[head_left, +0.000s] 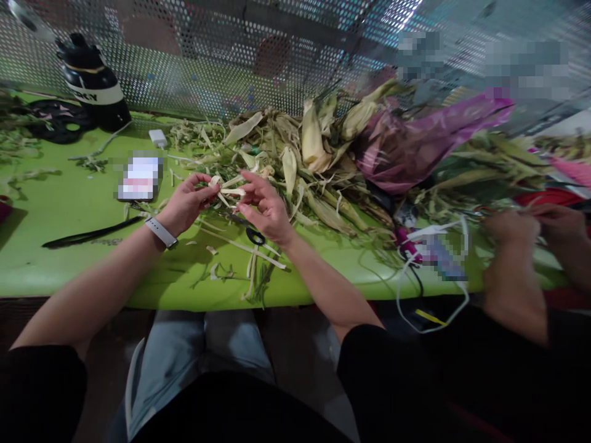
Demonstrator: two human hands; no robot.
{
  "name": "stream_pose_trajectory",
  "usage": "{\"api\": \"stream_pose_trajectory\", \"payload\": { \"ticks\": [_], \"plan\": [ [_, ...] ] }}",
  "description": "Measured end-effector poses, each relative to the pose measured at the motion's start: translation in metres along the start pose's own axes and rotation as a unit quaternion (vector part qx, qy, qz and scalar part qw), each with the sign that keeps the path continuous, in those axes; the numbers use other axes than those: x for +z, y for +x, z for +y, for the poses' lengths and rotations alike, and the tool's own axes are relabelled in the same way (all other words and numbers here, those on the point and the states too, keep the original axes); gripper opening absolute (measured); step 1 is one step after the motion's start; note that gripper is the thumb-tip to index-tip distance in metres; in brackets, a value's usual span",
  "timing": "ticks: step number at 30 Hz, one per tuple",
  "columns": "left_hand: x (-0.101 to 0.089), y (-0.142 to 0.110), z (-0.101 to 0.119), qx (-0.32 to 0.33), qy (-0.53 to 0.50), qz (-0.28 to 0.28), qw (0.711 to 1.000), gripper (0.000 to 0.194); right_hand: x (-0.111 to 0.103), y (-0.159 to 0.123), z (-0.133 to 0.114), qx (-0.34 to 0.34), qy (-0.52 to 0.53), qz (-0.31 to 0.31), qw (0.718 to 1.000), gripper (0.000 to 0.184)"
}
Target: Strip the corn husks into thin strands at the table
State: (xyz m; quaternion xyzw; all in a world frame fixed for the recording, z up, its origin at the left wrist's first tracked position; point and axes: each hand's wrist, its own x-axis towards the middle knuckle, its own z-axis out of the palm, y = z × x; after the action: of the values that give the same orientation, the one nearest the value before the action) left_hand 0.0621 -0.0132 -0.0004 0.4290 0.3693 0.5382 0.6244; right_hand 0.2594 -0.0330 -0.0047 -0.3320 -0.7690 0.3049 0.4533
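My left hand (188, 202), with a pale watch on its wrist, pinches a small bundle of pale corn husk strips (227, 187) between thumb and fingertips. The strips fan out from that pinch toward my right hand (268, 208). My right hand has its thumb and fingers apart, close to the strips' free ends; whether a fingertip touches them I cannot tell. Below it, scissors (255, 236) with black handles lie partly hidden on the green tabletop (175, 280). Cut strips and thin green stems (253, 271) lie scattered near the table's front edge.
A heap of corn husks (318, 160) lies behind my hands, beside a purple plastic bag (415, 144). On the left are a phone (139, 178), a black strap (92, 234) and a black bottle (96, 86). A co-worker's hands (512, 227) and white cables (427, 234) are at right.
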Motion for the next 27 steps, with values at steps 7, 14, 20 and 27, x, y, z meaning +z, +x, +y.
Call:
{"api": "stream_pose_trajectory", "payload": {
  "ticks": [7, 14, 20, 27],
  "plan": [
    [0.002, -0.004, -0.005, 0.014, 0.040, -0.035, 0.998, 0.039, 0.003, 0.002, -0.001, 0.000, 0.008, 0.048, 0.999, 0.031],
    [0.009, -0.009, -0.007, 0.021, 0.089, -0.025, 0.995, 0.036, 0.006, 0.006, -0.004, 0.164, 0.168, -0.003, 0.972, 0.045],
    [0.013, -0.013, -0.009, 0.047, 0.131, -0.020, 0.990, 0.030, 0.004, 0.008, 0.006, 0.206, 0.177, -0.022, 0.962, 0.034],
    [0.013, -0.012, -0.013, 0.072, 0.188, -0.035, 0.979, 0.021, 0.003, 0.008, 0.010, 0.239, 0.181, -0.015, 0.954, 0.020]
  ]
}}
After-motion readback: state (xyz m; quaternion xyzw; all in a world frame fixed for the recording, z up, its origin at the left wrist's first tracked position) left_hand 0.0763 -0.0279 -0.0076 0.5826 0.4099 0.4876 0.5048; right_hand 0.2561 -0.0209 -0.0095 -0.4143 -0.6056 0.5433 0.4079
